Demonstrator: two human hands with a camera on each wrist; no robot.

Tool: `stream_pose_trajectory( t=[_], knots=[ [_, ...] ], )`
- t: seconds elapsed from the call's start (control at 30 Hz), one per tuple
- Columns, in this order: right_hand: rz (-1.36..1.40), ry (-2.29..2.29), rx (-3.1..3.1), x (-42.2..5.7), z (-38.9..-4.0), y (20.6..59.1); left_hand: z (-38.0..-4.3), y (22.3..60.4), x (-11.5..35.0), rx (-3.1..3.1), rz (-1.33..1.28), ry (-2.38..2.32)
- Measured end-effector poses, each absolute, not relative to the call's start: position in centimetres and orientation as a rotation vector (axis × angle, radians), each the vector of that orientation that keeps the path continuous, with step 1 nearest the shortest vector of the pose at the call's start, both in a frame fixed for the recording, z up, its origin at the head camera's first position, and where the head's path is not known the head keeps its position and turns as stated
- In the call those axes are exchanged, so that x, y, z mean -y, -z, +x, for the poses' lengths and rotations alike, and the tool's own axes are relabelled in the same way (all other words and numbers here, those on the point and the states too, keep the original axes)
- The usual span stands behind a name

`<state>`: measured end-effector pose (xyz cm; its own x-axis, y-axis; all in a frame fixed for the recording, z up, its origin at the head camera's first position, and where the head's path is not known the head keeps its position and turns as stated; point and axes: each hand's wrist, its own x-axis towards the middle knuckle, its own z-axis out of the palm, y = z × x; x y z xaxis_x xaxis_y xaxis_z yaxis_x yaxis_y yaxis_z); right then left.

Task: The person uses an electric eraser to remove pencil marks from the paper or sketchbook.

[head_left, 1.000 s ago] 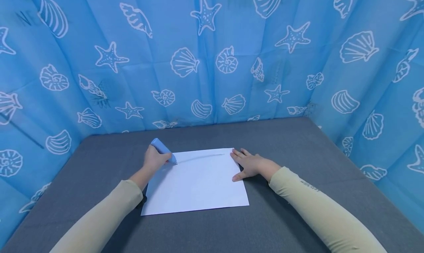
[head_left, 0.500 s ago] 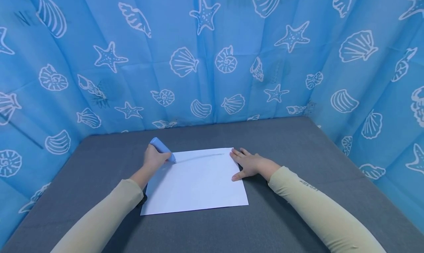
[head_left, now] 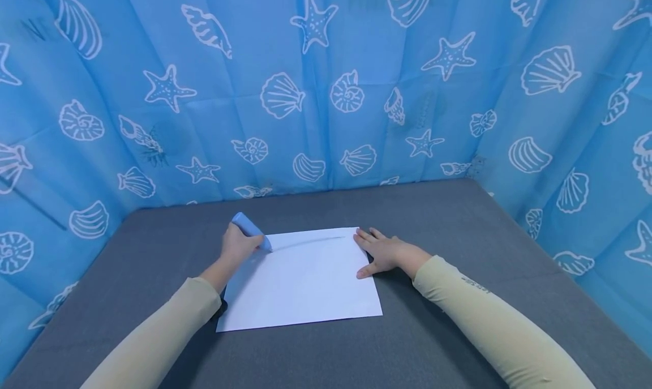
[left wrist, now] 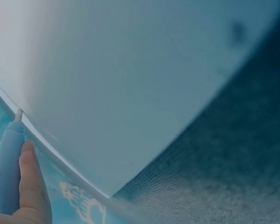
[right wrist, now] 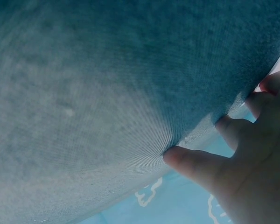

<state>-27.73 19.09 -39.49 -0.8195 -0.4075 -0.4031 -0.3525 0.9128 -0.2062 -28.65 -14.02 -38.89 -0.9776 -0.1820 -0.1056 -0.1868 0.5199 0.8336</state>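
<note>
A white sheet of paper [head_left: 305,290] lies on the grey cloth, with a faint grey line [head_left: 316,240] running along its upper part. My left hand [head_left: 236,246] holds a thick light-blue pen-shaped tool [head_left: 247,225] at the sheet's upper left, tilted, its tip at the line's left end. In the left wrist view the tool [left wrist: 9,168] has a narrow collar and a slim pale tip that meets the paper; its exact kind cannot be told. With fingers spread, my right hand [head_left: 385,254] rests across the sheet's upper right edge, partly on the cloth.
Grey cloth [head_left: 326,358] covers the table around the paper. A blue curtain [head_left: 326,123] with white shells and starfish stands behind the table and along its sides. A dark band [head_left: 220,310] shows at the left wrist.
The tool's tip stays at the line's left end, shifting only very slightly. Both hands and the paper keep nearly the same places.
</note>
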Motion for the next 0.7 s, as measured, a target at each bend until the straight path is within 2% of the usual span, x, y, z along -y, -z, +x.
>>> stream_pose_trajectory(
  t=[0.7],
  knots=[
    [-0.557,0.157,-2.63,-19.11,-27.84,39.58,-28.94,38.68,13.95,-2.77,-0.314,-1.45]
  ],
)
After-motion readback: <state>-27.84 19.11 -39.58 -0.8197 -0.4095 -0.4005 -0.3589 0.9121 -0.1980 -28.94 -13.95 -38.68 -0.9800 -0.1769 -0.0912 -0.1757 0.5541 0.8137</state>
